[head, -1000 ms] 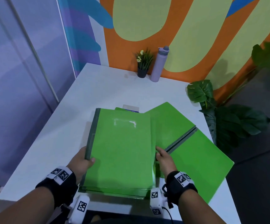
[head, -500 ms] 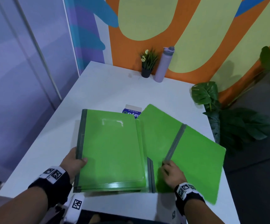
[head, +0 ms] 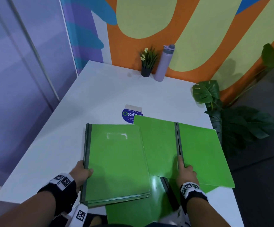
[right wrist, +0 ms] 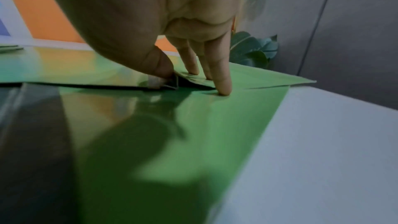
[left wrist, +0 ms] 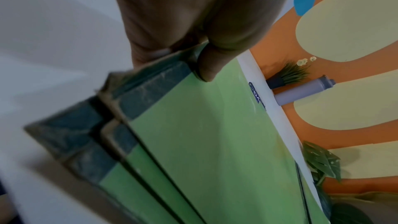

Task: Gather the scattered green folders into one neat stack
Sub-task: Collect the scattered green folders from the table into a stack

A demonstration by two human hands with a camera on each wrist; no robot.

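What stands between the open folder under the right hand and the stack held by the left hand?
Nothing visible does. The open folder already overlaps the stack. The right hand presses on it, the left hand grips the stack's spine.

The left hand [head: 82, 172] sits at seven o'clock, thumb curled over in a pinch, while the right hand [head: 186, 173] at five o'clock presses down with straight fingers [right wrist: 223, 77], thumb seemingly tucked.

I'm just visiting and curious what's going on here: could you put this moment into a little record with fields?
Surface: white table
Stack: green folders, dark spines at the left
Left hand: grips the stack's spine edge, thumb on top
Loose folders: overlapping, beside the stack on its right
Right hand: fingertips on the loose folders, thumb at an edge
Back of table: potted plant, purple bottle
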